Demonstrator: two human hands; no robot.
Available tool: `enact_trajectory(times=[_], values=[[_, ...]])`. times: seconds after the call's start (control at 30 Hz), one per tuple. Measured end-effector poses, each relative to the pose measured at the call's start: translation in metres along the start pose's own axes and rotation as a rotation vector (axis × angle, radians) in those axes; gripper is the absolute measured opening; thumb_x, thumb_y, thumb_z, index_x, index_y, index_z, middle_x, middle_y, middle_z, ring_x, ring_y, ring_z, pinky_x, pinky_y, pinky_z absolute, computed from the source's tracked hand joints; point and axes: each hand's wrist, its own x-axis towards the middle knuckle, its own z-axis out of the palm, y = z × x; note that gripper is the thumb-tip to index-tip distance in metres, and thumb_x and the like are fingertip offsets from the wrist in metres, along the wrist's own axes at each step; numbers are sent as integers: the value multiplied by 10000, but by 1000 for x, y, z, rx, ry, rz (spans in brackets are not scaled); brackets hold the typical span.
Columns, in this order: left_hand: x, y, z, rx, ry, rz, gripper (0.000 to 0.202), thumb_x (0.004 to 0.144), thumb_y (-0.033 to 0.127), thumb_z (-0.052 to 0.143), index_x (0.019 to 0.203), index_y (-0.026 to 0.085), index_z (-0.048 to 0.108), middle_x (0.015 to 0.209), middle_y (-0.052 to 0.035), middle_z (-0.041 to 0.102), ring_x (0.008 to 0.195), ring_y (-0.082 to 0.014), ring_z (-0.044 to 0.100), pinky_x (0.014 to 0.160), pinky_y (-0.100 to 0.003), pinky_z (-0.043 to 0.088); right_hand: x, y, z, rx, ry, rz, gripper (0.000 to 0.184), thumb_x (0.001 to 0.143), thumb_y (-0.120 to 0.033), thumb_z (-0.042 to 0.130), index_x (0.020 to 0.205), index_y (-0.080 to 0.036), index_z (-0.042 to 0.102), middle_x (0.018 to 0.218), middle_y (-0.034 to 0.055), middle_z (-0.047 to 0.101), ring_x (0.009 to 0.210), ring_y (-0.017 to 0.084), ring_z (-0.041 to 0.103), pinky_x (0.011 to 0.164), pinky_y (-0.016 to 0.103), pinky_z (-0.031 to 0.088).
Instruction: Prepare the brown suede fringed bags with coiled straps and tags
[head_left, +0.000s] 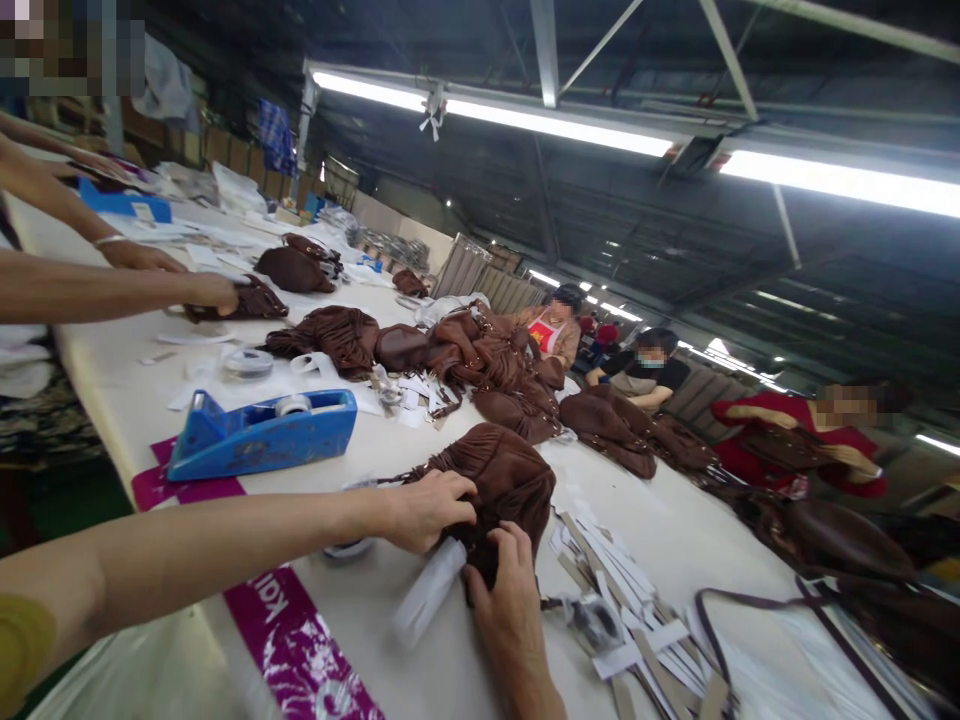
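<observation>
A dark brown gathered handbag [499, 465] lies on the white table in front of me. My left hand [435, 508] reaches in from the left, its fingers curled on the bag's near edge. On the lower right side of the bag, my right hand [511, 600] grips with thumb and bent fingers, partly hiding the bag's opening. A white wrapped roll [429, 594] sticks out toward me between the two hands. Whether it is fixed to the bag, I cannot tell. Just behind my left wrist lies a roll of clear tape [349, 547].
To the left stands a blue tape dispenser [262, 435] on a purple printed strip [289, 640]. White and grey strips [637, 610] are heaped at right. More brown bags [480, 360] line the table's middle. Another person's hand [214, 293] touches a brown piece; several people work across the table.
</observation>
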Motion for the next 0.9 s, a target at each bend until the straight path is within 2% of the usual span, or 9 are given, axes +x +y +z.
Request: enact_trajectory(times=[0.1,0.17,0.27,0.37,0.47,0.63,0.73,0.83,0.9], values=[[6,-4,-2,47,-88,25,474,646,117,658,1099,167,528,1377,-178,387,1155,-337,458,908,-431,442,-2,5,-7,-5,-65,-19,202,786,-151,560,985,-188,551,1252,162,490,1197,313,477,996,473,440],[6,-10,0,18,-98,34,495,622,77,659,1090,139,507,1340,-193,400,1132,-316,472,921,-392,445,-3,10,-11,4,-99,-28,169,791,-154,580,952,-202,561,1251,144,489,1198,306,476,1001,467,440],[0,-23,2,-144,-53,23,526,625,94,683,1107,141,478,1220,-148,462,1084,-263,489,943,-340,442,-5,16,-12,67,-77,-4,196,791,-214,632,973,-205,558,1219,136,504,1149,293,510,970,447,462],[-10,-37,-1,-308,36,-64,344,692,97,646,1005,161,517,1153,-98,482,1043,-210,500,945,-303,446,-5,23,-11,136,-20,28,102,884,-280,526,934,-198,562,1104,127,546,1052,265,556,912,425,484],[-16,-44,-5,-342,20,-100,190,729,19,573,845,170,577,1179,-82,489,1105,-197,494,1010,-292,408,-5,28,-8,133,10,38,191,930,-241,397,853,-199,567,1053,129,559,1015,255,570,895,427,482],[-14,-40,0,-218,-83,-122,135,746,63,602,826,165,639,1191,-91,520,1103,-224,510,1004,-327,423,-12,35,-5,30,-20,19,72,868,-221,488,830,-206,547,1143,158,552,1080,293,551,914,459,478],[-13,-34,6,-158,-88,-125,118,741,102,616,837,164,646,1166,-97,537,1079,-237,514,985,-350,434,-15,42,-4,-29,-22,54,34,826,-225,544,849,-205,558,1149,166,571,1090,313,554,922,475,481],[-13,-30,11,-115,-72,-147,123,747,132,622,866,153,643,1144,-113,541,1047,-242,515,955,-349,439,-14,49,-5,-33,-102,71,111,768,-243,611,860,-189,580,1173,186,580,1089,321,571,924,455,492],[-12,-29,14,-85,-69,-186,97,753,147,621,849,145,633,1083,-114,556,992,-240,520,907,-344,451,-12,51,-9,-1,-164,98,94,749,-241,624,811,-189,576,1138,183,594,1038,306,598,898,425,506]])
